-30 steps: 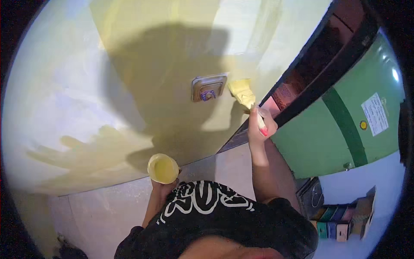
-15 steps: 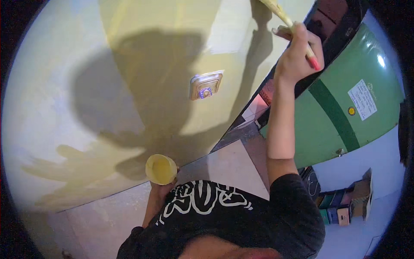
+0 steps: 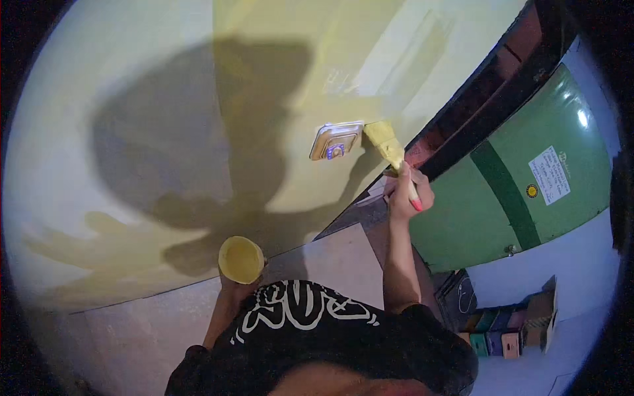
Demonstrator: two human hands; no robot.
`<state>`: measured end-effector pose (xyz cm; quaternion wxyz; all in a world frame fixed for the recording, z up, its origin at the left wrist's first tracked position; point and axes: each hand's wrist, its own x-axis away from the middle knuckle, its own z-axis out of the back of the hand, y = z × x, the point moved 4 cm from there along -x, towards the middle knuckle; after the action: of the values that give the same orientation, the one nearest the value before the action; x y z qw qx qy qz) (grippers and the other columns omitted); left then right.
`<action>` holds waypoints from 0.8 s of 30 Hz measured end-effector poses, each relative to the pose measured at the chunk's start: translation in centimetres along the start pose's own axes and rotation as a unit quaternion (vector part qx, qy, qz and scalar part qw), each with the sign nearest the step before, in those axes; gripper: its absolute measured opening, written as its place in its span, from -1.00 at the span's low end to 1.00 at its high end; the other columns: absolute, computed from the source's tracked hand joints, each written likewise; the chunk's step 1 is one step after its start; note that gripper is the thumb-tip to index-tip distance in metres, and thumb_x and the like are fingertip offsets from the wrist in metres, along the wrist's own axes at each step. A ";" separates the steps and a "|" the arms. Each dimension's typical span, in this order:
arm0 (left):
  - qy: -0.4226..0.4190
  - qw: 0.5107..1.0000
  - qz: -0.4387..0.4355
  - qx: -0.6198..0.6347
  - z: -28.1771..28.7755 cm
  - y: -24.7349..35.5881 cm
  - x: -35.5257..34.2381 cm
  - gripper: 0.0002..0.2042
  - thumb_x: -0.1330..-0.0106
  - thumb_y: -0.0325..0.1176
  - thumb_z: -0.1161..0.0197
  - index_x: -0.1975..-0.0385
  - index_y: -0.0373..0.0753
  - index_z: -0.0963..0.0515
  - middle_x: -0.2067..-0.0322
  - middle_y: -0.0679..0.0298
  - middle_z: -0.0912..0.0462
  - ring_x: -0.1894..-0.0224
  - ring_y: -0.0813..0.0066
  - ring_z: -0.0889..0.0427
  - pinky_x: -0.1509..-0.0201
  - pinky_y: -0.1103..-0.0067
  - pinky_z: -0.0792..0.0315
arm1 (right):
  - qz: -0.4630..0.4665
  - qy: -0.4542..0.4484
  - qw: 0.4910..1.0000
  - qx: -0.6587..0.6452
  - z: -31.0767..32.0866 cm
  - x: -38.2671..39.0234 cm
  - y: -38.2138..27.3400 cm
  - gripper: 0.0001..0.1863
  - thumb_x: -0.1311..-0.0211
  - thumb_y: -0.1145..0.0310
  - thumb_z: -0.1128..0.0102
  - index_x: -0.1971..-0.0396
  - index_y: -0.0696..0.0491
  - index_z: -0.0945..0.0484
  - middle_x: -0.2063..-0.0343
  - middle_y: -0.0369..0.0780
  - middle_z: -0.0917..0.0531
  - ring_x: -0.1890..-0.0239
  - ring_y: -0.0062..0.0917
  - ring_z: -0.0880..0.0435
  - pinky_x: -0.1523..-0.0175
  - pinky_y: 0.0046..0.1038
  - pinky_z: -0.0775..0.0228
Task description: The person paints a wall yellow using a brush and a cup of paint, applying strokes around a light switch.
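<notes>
My right hand [image 3: 408, 190] grips a paintbrush [image 3: 386, 144] by its pale, red-tipped handle. Its yellow-coated bristles touch the wall [image 3: 264, 152] just right of a gold-coloured wall plate [image 3: 337, 141] with a bluish-purple round centre. Low in front of my body, my left hand [image 3: 239, 289] is wrapped round a cup of yellow paint [image 3: 241, 259], whose open top faces up; most of those fingers are hidden behind it. Yellow paint covers the wall around the plate, with paler patches to the left and above.
A dark door frame [image 3: 489, 79] borders the wall on the right. Beyond it stands a green door [image 3: 528, 171] with a paper label and a knob. Several coloured boxes [image 3: 502, 330] sit at the lower right. Pale floor [image 3: 152, 317] runs along the wall's base.
My right hand has come down from the upper right with the paintbrush, whose bristles now meet the wall beside the plate. The left hand still holds the cup in nearly the same place.
</notes>
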<state>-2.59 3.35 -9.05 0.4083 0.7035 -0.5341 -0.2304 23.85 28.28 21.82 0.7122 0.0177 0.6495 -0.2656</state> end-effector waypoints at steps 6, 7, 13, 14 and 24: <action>-0.077 0.802 -0.087 -0.586 -3.1 5.6 0.5 -0.60 -0.22 -0.24 -0.23 -0.08 -0.11 -0.47 0.07 0.26 -0.65 -0.04 0.32 -0.60 -0.22 0.41 -0.42 | 0.014 0.228 0.955 -0.187 0.9 -9.8 -3.6 -0.81 -0.31 0.46 -0.15 0.41 0.30 -0.51 0.53 -0.01 -0.65 0.60 -0.40 -0.65 0.34 -0.42 -0.56; -0.091 0.802 -0.089 -0.583 -2.9 5.4 0.6 -0.60 -0.21 -0.28 -0.26 -0.07 -0.11 -0.48 0.07 0.27 -0.66 -0.04 0.35 -0.61 -0.22 0.42 -0.41 | 0.069 0.226 0.963 -0.130 1.2 -12.5 -4.7 -0.78 -0.33 0.43 -0.14 0.42 0.30 -0.51 0.56 0.00 -0.66 0.59 -0.39 -0.66 0.32 -0.42 -0.58; -0.025 0.959 -0.061 -0.274 -1.8 5.5 0.5 -0.61 -0.20 -0.23 -0.25 -0.05 -0.13 -0.50 0.08 0.23 -0.66 0.01 0.28 -0.62 -0.14 0.39 -0.47 | 0.122 0.139 0.981 -0.053 -1.3 -17.0 -7.3 -0.87 -0.25 0.55 -0.17 0.47 0.29 -0.51 0.55 -0.04 -0.68 0.55 -0.48 -0.67 0.34 -0.49 -0.55; -0.046 0.828 -0.189 -0.526 -2.4 6.6 0.8 -0.60 -0.21 -0.22 -0.25 -0.05 -0.14 -0.49 0.09 0.19 -0.66 0.03 0.25 -0.63 -0.11 0.39 -0.50 | 0.108 0.141 0.984 -0.007 -1.3 -15.3 -7.3 -0.86 -0.21 0.57 -0.21 0.53 0.27 -0.52 0.56 -0.11 -0.68 0.56 -0.54 -0.63 0.34 -0.53 -0.49; -0.023 0.998 0.028 0.042 0.7 2.4 -0.5 -0.57 -0.31 0.01 -0.05 -0.04 -0.12 -0.47 0.07 0.13 -0.62 0.00 0.06 -0.60 0.02 0.20 -0.51 | -0.027 0.034 0.998 -0.040 -0.7 -5.2 -6.5 -0.84 -0.28 0.52 -0.17 0.50 0.25 -0.54 0.56 -0.12 -0.65 0.59 -0.56 -0.60 0.43 -0.52 -0.50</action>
<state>-4.66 3.39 -7.58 0.3718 0.6993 -0.5724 -0.2122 20.49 24.79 28.67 0.6822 -0.0189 0.6839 -0.2579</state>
